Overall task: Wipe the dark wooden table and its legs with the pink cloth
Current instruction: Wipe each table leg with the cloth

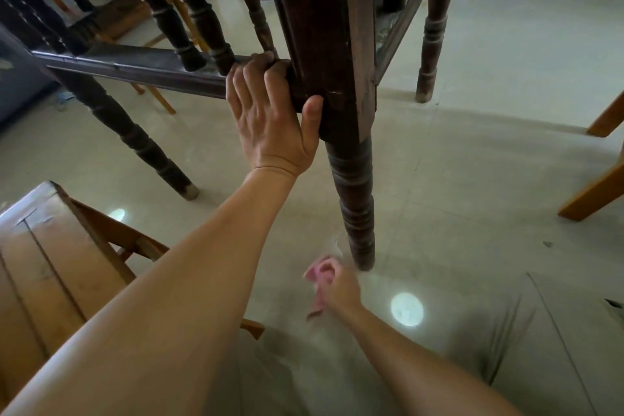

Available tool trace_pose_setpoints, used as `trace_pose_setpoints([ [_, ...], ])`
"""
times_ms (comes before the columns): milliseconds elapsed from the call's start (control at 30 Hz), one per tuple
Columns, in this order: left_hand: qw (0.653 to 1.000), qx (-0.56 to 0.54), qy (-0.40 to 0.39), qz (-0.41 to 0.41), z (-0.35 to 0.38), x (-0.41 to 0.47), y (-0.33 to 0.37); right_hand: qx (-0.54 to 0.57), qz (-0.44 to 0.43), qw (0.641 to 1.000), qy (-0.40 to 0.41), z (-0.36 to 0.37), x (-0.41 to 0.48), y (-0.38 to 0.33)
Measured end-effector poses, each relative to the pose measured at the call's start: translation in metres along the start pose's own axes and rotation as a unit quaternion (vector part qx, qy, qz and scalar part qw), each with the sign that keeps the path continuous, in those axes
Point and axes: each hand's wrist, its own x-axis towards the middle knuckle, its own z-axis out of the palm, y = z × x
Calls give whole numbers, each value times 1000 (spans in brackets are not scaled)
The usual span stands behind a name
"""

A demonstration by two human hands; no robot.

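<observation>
Gripping the dark wooden table (pixel 324 27) at its nearest corner, your left hand (pixel 270 111) is closed around the square upper block of the near leg (pixel 354 199): the thumb lies along the block's front face, and the four fingers (pixel 260 67) curl round its left side, where the lower rail (pixel 135 67) joins the block. Below the block the leg narrows into a turned, ringed column that stands upright with its foot on the pale floor (pixel 472 162). Your right hand (pixel 334 284) is low in the view, just in front of and to the left of that foot, apart from it. This hand is blurred, but the fingers are drawn into a fist around the pink cloth (pixel 319 272); a bunched part of the cloth shows above the knuckles and a loose strip hangs below the hand. You cannot tell from this view whether the cloth touches the floor. Turned spindles (pixel 202 20) stand in a row on the lower rail, to the left of your left hand. A second turned leg (pixel 135 142) slants to the floor at the left, and a third (pixel 435 27) stands at the upper right. A light wooden stool (pixel 50 263) sits at the lower left, beneath your left forearm.
</observation>
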Motion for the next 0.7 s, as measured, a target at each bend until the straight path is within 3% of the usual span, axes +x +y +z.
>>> trace_pose_setpoints([
  [67,1000,-1,-5,-1,0,1,1,-16,-28,999,-31,-11,-9,9],
  [133,1000,-4,-3,-4,-1,2,1,-2,18,998,64,-43,7,10],
  [233,1000,-11,1,-10,0,1,1,130,76,965,215,-91,35,-2],
  [333,1000,-17,-6,-9,-1,0,0,202,111,928,294,-79,41,-32],
  [367,1000,-15,-9,-7,-1,1,0,223,130,921,291,-66,37,-37],
  [433,1000,-9,-10,-6,-1,0,0,190,120,943,243,-42,22,-27],
  [500,1000,-8,-16,-7,-1,0,-1,75,61,993,73,-27,8,1],
  [533,1000,-6,-19,-9,-1,1,-1,5,42,999,-13,-33,1,8],
  [567,1000,-4,-19,-9,-2,1,0,-20,46,998,-38,-44,2,10],
  [633,1000,-6,-15,-9,-1,1,1,79,110,989,65,-66,13,1],
  [667,1000,-8,-14,-9,-1,2,1,195,153,959,134,-73,21,-8],
  [700,1000,-10,-14,-10,-1,2,1,319,185,909,195,-77,27,-19],
])
